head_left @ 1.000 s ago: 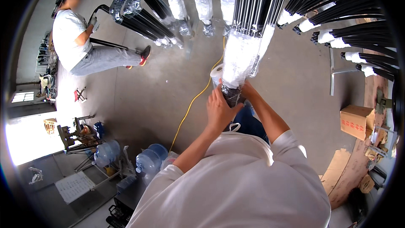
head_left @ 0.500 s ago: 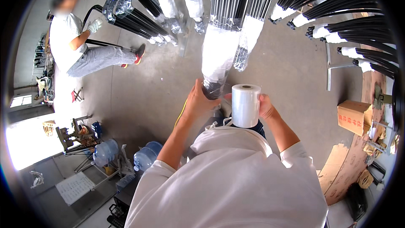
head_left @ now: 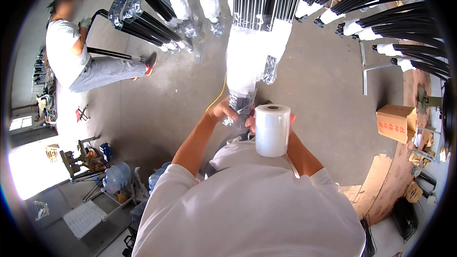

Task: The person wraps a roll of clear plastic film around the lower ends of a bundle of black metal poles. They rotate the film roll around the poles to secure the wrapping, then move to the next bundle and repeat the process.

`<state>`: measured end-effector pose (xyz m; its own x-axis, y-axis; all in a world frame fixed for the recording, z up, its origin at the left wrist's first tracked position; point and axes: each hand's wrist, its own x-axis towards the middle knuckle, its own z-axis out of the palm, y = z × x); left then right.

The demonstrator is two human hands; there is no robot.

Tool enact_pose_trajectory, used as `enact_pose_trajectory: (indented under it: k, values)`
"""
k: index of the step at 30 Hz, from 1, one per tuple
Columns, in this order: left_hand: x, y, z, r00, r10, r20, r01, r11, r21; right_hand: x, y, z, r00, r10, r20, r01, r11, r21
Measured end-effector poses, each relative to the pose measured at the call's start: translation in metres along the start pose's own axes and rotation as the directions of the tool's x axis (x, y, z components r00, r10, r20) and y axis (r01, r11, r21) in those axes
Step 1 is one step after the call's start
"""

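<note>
A long bundle of black rods hangs toward me, its lower end wrapped in clear and white film. My left hand grips the wrapped tip of that bundle. My right hand is mostly hidden behind a white roll of stretch film, which it holds upright close to my chest, just right of the bundle's tip. A strip of film runs from the roll to the tip.
More wrapped black rod bundles fan out across the top and right. Another person in a white shirt sits at the left. A cardboard box stands at right, a yellow cable on the concrete, water jugs lower left.
The film roll came round from behind the bundle's tip to the front, close to my chest. The bundle's tip now sits lower and nearer me. My left hand stays on it.
</note>
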<state>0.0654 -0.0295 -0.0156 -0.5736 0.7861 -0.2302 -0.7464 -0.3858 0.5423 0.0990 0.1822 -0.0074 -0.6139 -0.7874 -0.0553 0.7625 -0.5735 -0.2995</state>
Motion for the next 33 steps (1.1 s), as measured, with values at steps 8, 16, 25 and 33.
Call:
enact_pose_trajectory:
  k: [8,16,25,33]
  values:
    - [0.012,-0.001,0.015,0.982,0.151,-0.116,-0.126,0.973,0.194,0.004,0.003,0.066,0.904,-0.024,0.427,-0.063,0.98,0.187]
    - [0.034,0.007,0.007,0.993,0.034,0.113,-0.051,0.986,0.157,-0.034,-0.033,0.086,0.896,-0.377,0.233,0.368,0.926,0.082]
    - [0.054,-0.02,-0.025,0.955,0.205,0.214,-0.226,0.971,0.078,-0.054,-0.015,0.063,0.816,-0.568,-0.101,0.568,0.822,-0.041]
    - [0.05,-0.035,-0.03,0.949,0.282,-0.143,-0.312,0.907,-0.283,-0.005,-0.019,0.014,0.791,-0.501,-0.351,0.467,0.865,-0.182]
